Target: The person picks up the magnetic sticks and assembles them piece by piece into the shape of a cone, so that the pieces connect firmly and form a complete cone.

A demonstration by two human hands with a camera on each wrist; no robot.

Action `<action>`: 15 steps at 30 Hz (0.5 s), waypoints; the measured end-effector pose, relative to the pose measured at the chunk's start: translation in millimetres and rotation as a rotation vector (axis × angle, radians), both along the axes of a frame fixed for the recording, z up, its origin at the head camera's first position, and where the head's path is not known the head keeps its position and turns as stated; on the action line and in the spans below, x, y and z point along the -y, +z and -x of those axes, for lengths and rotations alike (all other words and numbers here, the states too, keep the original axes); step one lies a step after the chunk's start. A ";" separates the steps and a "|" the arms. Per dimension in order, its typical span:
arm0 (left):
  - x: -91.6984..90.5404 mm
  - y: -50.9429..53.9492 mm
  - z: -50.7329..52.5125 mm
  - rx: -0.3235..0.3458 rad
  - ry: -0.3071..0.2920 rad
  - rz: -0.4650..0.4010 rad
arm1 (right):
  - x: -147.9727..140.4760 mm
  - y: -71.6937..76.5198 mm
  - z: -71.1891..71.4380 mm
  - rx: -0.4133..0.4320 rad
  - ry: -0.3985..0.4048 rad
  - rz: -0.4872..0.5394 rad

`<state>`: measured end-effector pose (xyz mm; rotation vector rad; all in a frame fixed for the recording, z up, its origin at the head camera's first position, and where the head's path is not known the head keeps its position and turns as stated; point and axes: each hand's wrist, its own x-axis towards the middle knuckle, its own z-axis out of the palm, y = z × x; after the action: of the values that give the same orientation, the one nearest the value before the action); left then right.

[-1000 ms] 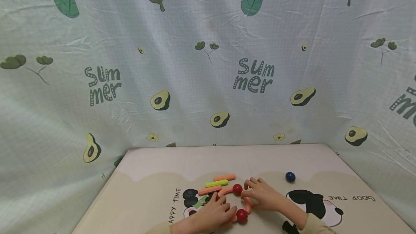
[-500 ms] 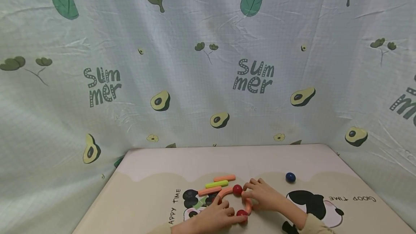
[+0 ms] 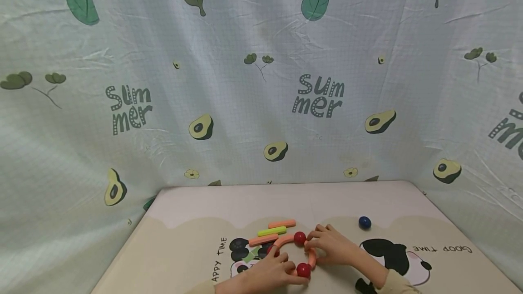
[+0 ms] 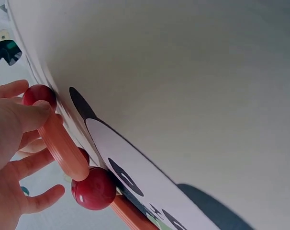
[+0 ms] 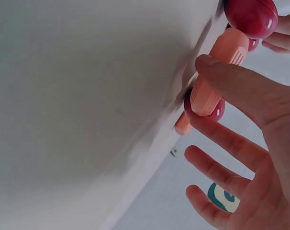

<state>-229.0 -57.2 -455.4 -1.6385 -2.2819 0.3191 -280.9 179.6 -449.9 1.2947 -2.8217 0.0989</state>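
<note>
A ring of curved orange magnetic sticks (image 3: 285, 239) and red magnetic balls (image 3: 300, 238) lies near the table's front. Left of it, my left hand (image 3: 267, 270) holds an orange stick (image 4: 66, 148); its thumb rests where that stick meets the near red ball (image 3: 303, 270). Another red ball (image 4: 94, 188) sits at the stick's other end, beside the loosely spread fingers. From the right, my right hand (image 3: 333, 246) pinches the ring's right-hand orange stick (image 5: 219, 72) between thumb and index finger, its other fingers apart. In the head view, my left hand hides part of the ring.
Beyond the ring lie a straight orange stick (image 3: 282, 223), a yellow-green stick (image 3: 272, 231) and another orange stick (image 3: 263, 239). A blue ball (image 3: 365, 222) sits at the back right. A printed curtain (image 3: 245, 103) hangs behind the table (image 3: 196, 212).
My left thumb has stretched right, passed over the near red ball and now lies along its near side. The far red ball has shifted slightly right. My right hand stays nearly still.
</note>
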 end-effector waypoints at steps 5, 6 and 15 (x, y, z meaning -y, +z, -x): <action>0.9 0.4 1.7 0.038 0.011 0.017 | 1.1 0.6 -1.6 0.007 -0.001 0.013; 1.0 0.6 1.9 0.056 0.017 0.022 | 1.6 0.7 -2.0 0.010 -0.003 0.016; 7.4 -1.0 1.9 0.090 0.024 -0.013 | 2.0 -1.6 -3.6 0.012 -0.024 0.036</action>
<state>-230.9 -64.6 -456.4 -1.6516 -2.3664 0.2397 -277.4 177.6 -451.5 1.2578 -2.8309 0.1568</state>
